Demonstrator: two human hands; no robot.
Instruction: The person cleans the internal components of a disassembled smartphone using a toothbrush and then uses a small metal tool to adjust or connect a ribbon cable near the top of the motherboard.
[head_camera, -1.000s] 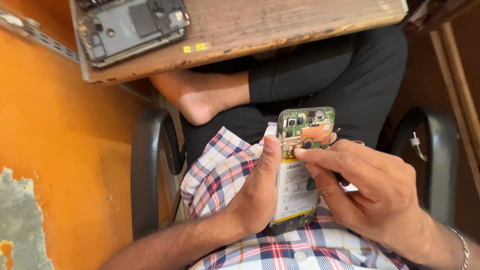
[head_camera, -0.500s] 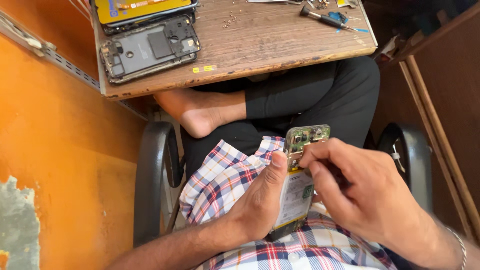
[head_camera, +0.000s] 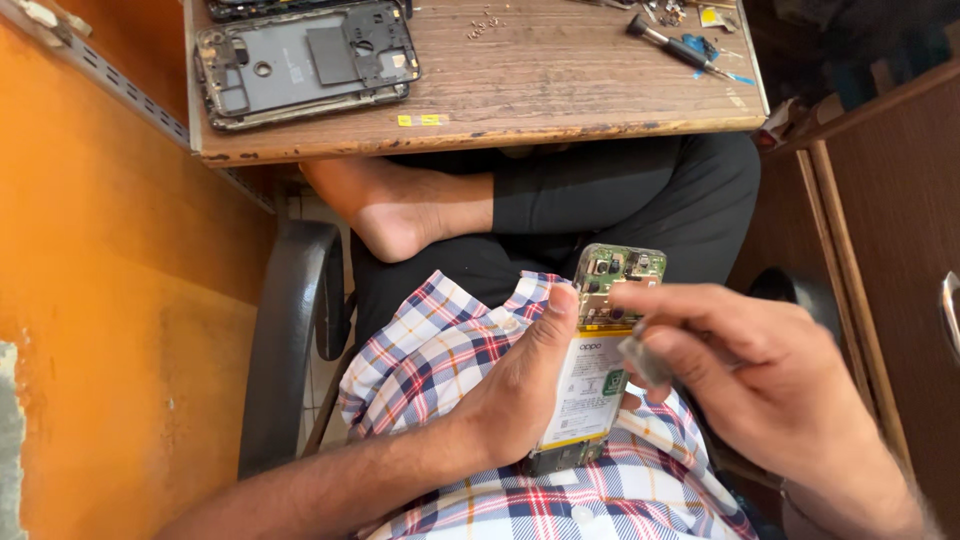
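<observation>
A worn wooden table (head_camera: 560, 80) fills the top of the view. On its left part lies a dark grey phone frame (head_camera: 305, 62), flat, with cut-outs along its edges. Just below that frame, near the table's front edge, sit 2 small yellow stickers (head_camera: 420, 120). At the far right lies a black-handled screwdriver (head_camera: 668, 42) beside some blue bits, and a scatter of tiny screws (head_camera: 482, 27) rests near the middle. An orange wall (head_camera: 110, 300) runs down the left, next to a dark chair armrest (head_camera: 290, 330).
</observation>
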